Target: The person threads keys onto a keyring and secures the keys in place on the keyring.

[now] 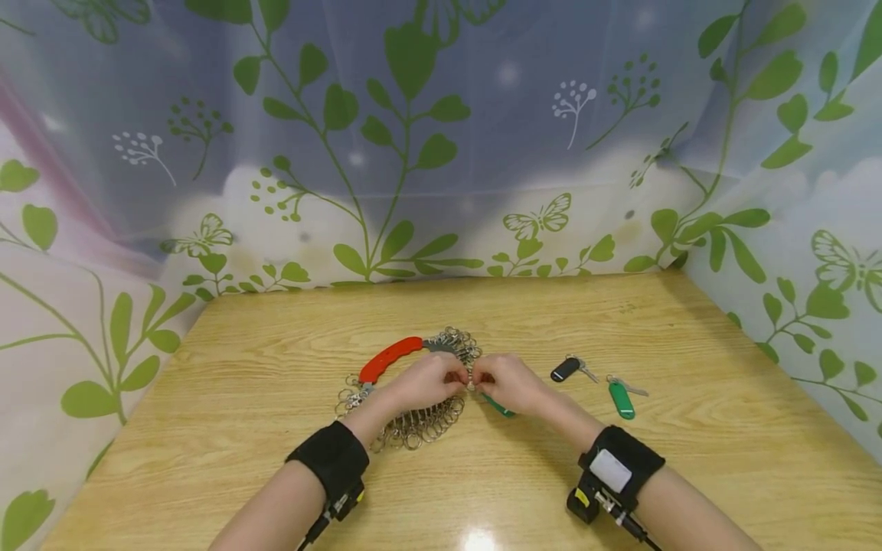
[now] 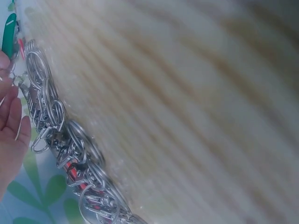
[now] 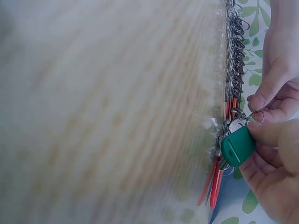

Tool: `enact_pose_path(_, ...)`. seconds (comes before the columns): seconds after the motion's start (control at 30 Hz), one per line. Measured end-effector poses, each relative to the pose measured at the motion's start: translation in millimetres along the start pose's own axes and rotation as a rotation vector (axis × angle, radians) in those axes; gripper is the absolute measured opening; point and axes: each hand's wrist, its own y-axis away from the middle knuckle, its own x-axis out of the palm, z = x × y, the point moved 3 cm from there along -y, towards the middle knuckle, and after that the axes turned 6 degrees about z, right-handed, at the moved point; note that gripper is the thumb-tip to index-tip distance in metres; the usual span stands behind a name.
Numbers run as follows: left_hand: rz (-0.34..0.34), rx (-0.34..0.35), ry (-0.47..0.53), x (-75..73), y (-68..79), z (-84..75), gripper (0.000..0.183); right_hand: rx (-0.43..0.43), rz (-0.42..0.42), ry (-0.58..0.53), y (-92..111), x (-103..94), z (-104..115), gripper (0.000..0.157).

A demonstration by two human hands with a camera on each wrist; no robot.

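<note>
A large round key holder with a red grip (image 1: 389,358) lies on the table, its hoop lined with several small metal rings (image 1: 413,438). My left hand (image 1: 436,380) reaches over the hoop and pinches a thin split ring (image 3: 258,115) at its right side. Facing it, my right hand (image 1: 508,383) pinches a green key tag (image 3: 238,145) by the end near that ring. Fingertips of both hands almost meet. In the left wrist view the metal rings (image 2: 77,140) hang in a dense row beside my left hand, whose fingers are only partly in view.
To the right on the wooden table (image 1: 276,490) lie a black key tag (image 1: 565,370) with keys and a second green key tag (image 1: 622,400) with a key. A patterned curtain (image 1: 441,153) stands behind the table and along its sides.
</note>
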Motion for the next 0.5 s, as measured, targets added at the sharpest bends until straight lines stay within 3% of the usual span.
enact_pose_path(0.3,0.072,0.169,-0.165,-2.1,-1.4,-5.2,0.011,-0.016,0.023,-0.003,-0.1,-1.4,-1.8,0.017)
enact_pose_path(0.5,0.061,0.226,-0.210,-1.1,-0.9,-6.4,0.012,0.000,0.041,-0.008,-0.9,-0.5,-3.3,0.017)
